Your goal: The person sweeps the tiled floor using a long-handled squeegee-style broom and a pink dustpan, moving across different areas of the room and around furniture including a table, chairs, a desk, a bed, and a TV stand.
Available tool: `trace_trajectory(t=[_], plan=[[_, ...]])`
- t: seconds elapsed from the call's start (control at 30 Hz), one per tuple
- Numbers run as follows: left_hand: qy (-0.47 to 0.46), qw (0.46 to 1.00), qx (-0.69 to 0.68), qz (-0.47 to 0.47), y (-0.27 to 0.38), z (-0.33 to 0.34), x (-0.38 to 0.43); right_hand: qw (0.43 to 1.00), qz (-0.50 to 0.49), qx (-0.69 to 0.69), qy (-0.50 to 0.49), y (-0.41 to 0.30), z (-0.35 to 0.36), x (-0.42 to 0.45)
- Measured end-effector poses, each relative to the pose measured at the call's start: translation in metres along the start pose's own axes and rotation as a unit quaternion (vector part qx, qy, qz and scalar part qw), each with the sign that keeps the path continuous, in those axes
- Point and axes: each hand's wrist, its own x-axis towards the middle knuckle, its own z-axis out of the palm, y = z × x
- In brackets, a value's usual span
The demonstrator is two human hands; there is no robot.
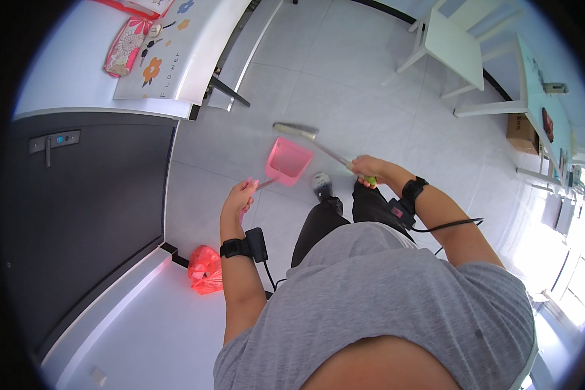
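Observation:
My left hand [239,197] is closed around the handle of a pink plastic dustpan [288,160], whose pan rests on the grey tiled floor in front of my feet. In my right hand [368,168] is the pale handle of a broom, with a green part at its end. The broom head [295,130], pale with dark bristles, lies just beyond the far edge of the pan. Small bits seem to be in the pan, too blurred to name.
A dark door [87,185] and a red plastic bag [205,270] are at left. A table with a flowered cover [158,58] stands upper left. At right are a white chair [453,46], a white table [541,105] and a cardboard box [520,134].

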Motion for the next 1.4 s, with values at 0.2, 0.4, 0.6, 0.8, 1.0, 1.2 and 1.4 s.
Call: trace_trajectory(t=[0.2, 0.4, 0.6, 0.8, 1.0, 1.2, 1.4], plan=[[0.005, 1.000, 0.011, 0.015, -0.012, -0.007, 0.006, 0.989, -0.004, 0.126, -0.072, -0.002, -0.018, -0.044], [0.018, 1.000, 0.014, 0.002, 0.001, -0.012, -0.005, 0.961, -0.048, 0.249, -0.109, 0.006, -0.040, -0.065], [0.031, 0.999, 0.029, 0.020, 0.029, 0.000, -0.027, 0.876, -0.085, 0.453, -0.140, 0.000, -0.033, -0.013], [0.024, 0.999, 0.029, 0.026, 0.055, 0.019, -0.041, 0.785, -0.128, 0.594, -0.116, -0.007, -0.056, 0.028], [0.021, 0.997, 0.070, 0.027, 0.091, 0.074, -0.035, 0.641, -0.129, 0.739, -0.160, 0.066, -0.159, 0.005], [0.016, 0.994, 0.099, 0.031, 0.127, 0.153, -0.022, 0.555, -0.196, 0.806, -0.061, 0.193, -0.263, -0.070], [0.013, 0.992, 0.118, 0.035, 0.173, 0.247, -0.006, 0.424, -0.212, 0.880, 0.020, 0.343, -0.349, -0.135]])
